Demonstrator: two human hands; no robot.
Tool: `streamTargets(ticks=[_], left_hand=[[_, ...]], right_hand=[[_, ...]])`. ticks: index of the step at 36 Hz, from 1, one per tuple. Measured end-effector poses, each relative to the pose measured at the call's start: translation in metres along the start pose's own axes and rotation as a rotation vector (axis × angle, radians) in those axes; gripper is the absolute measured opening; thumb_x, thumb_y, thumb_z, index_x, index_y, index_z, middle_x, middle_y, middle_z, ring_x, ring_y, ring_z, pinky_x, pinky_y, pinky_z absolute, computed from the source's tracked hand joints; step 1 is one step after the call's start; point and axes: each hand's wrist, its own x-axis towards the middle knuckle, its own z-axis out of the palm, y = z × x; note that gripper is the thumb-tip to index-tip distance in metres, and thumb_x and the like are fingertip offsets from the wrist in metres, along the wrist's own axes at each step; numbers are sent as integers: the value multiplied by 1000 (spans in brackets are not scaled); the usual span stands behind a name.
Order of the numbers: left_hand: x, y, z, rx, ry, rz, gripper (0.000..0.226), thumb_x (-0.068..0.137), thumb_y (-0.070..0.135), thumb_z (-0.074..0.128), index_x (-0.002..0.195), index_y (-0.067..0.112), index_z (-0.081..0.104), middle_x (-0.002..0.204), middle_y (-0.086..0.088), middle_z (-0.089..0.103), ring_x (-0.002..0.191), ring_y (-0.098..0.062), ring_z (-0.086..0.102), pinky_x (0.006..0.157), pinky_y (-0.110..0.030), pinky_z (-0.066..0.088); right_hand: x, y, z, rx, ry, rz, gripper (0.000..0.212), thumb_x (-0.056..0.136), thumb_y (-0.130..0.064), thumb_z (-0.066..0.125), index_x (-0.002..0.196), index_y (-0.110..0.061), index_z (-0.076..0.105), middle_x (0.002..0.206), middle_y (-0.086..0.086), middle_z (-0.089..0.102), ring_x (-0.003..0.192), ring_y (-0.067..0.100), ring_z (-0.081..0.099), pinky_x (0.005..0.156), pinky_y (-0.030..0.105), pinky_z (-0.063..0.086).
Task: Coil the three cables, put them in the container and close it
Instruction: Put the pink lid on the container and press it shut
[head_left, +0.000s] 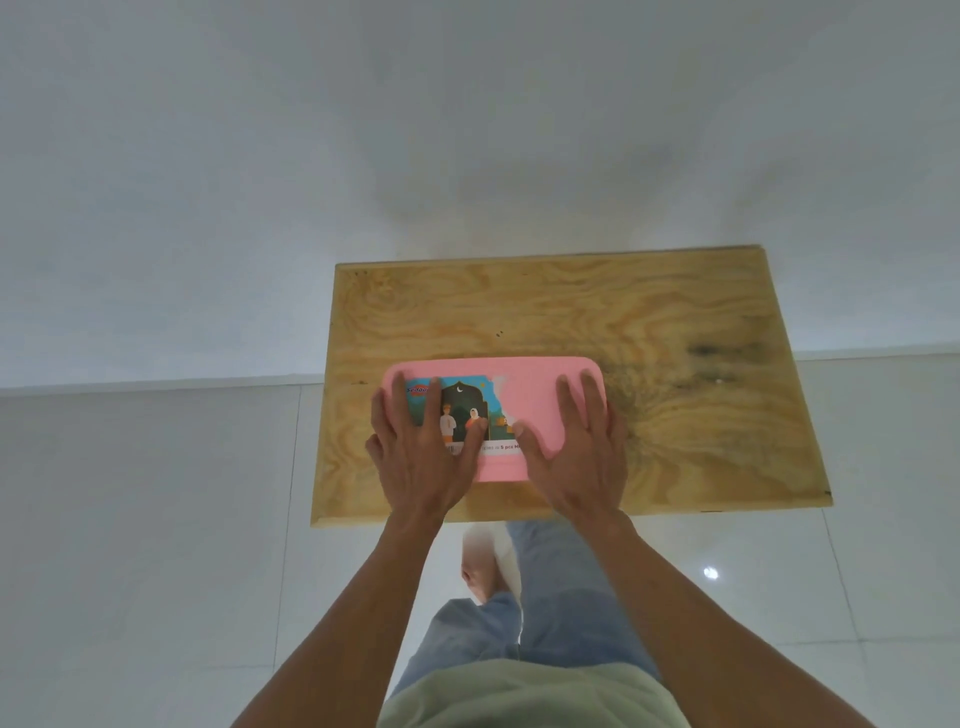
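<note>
A pink rectangular container (524, 384) lies on the wooden table (649, 332), its pink lid on top with a colourful sticker on the left half. My left hand (421, 452) rests flat on the lid's left part, fingers spread over the sticker. My right hand (576, 447) lies flat on the lid's right part, fingers spread toward the far right corner. Both palms cover the near edge of the lid. No cables show; the inside of the container is hidden.
The table stands against a white wall, with bare wood to the right of and behind the container. White floor tiles (156, 545) lie on both sides. My legs in jeans and a bare foot (480, 571) show below the table's near edge.
</note>
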Motion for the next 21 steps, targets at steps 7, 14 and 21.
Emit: streamTargets(ticks=[7,14,21], left_hand=[[57,22,-7,-22,35,14,79,81,73,51,144,25,48,162,-10,25,145,-40,22,97,-59,40],[128,45,-7,-13,58,24,80,81,75,49,144,25,48,160,-8,27,145,-39,21,96,-57,41],[175,54,1,-12,56,21,79,83,74,51,144,23,47,160,-8,27,146,-39,20,98,-57,41]], right_hand=[[63,-9,-8,31,12,-23,79,83,-70,48,148,-25,40,162,-2,26,137,43,36,104,55,44],[135,-21,-14,25,34,-51,77,85,-63,56,149,-23,38,161,-2,27,131,38,34,91,51,53],[187,-27,-4,16,61,-56,78,85,-64,57,148,-22,40,158,3,33,129,38,37,82,51,56]])
